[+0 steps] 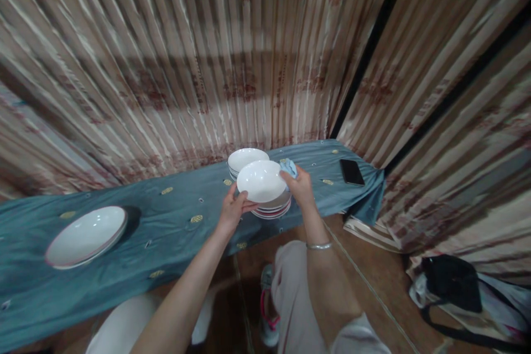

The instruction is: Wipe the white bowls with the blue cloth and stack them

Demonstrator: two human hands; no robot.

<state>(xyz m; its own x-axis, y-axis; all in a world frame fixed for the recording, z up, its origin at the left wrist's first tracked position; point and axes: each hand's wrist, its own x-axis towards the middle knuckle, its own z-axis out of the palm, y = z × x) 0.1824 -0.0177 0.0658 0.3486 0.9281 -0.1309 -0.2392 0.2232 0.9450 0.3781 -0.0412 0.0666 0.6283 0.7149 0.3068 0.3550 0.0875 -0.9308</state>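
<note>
A white plate (pixel 261 181) is held up in both hands, its inner face tilted toward me. My left hand (pixel 235 207) grips its lower left edge, thumb on the rim and fingers beneath. At the right edge, my right hand (pixel 299 181) pinches the rim together with a crumpled light-blue cloth (pixel 287 167). Just below the held plate sits a stack of plates (pixel 271 211) with reddish rims, partly hidden by it. Behind stands a stack of white bowls (pixel 248 156).
Farther left, a few large white dishes (pixel 87 237) with pink rims lie stacked on the blue tablecloth (pixel 166 210). A black phone (pixel 352 171) rests at the right end. Pleated curtains (pixel 207 66) and a dark post (pixel 369 55) stand behind; a black bag (pixel 452 282) lies lower right.
</note>
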